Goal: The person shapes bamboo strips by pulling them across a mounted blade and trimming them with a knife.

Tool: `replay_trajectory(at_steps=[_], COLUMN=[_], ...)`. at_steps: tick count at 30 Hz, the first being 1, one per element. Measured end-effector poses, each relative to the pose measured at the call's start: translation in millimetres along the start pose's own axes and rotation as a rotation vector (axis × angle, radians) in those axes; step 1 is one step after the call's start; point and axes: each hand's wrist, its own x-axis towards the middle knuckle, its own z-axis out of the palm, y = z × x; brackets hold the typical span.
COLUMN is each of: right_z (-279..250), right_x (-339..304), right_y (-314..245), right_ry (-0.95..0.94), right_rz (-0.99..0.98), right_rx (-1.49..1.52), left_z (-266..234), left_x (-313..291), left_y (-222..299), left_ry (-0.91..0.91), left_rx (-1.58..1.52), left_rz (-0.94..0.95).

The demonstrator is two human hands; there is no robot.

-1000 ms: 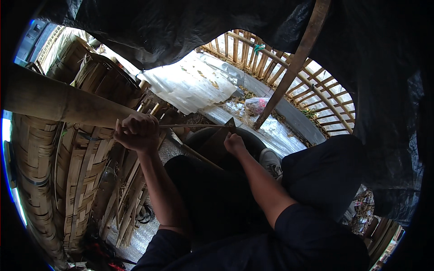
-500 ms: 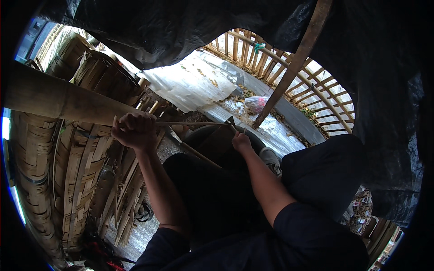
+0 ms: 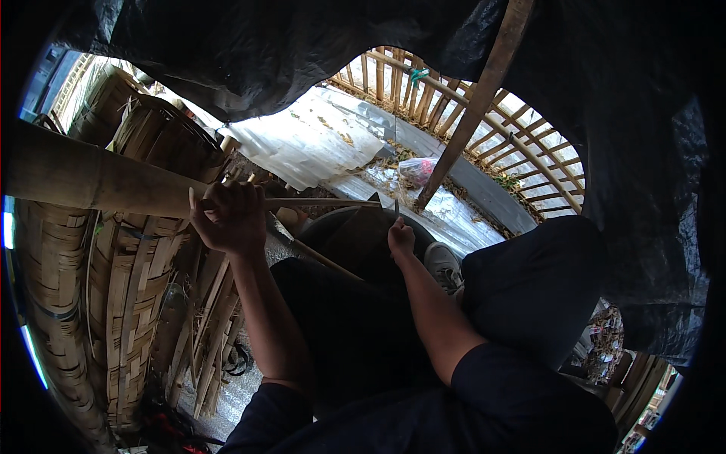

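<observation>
My left hand is closed around one end of a thin, pale bamboo strip, which reaches across to the right. In my right hand a small knife is gripped by its handle, its narrow blade pointing up. That blade stands just beyond the strip's far end, with a small gap between them. Below the strip is a dark round object, partly hidden by my legs. A wooden-handled tool leans beside it, its head partly hidden beneath the strip.
A thick bamboo pole runs in from the left, above woven bamboo panels and loose split bamboo. Ahead lie metal sheets, a plastic bag and a slatted fence. A slanted wooden post and black sheeting frame the opening.
The knife has come away from the strip's end, and its blade has turned more upright. My left hand still grips the strip. The whole view has shifted slightly.
</observation>
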Motion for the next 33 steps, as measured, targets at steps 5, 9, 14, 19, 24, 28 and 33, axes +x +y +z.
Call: replay_trajectory(at_steps=[5,9,14,19,24,28,33], right_z=[-4,-7,-11,-18,-35,-67,-134], right_x=[-8,-10,-13,-32,-52,-69,-133], right_y=[-11,-12,-13,-29,-71,-140,-230], right_ry=[0.001,0.009,0.026,0.001,-0.032,-0.063,-0.377], right_rz=[0.046,0.09,0.102,0.114,0.129,-0.003,-0.293], right_rx=[0.071,0.092,0.11,0.129,0.245,0.467,0.397], left_z=[16,19,16,25,30,40,49], left_x=[-1,0,3,-3,-8,-11,-14], left_y=[-14,-16,-23,-23,-32,-37,-39], left_ry=[0.033,-0.005,-0.182,-0.158,-0.167,-0.123,-0.098], left_rx=[0.078,0.158,0.242,0.209,0.182,0.203,0.289], left_rz=[-0.051,-0.03,0.051,-0.031,-0.043,0.011,-0.042])
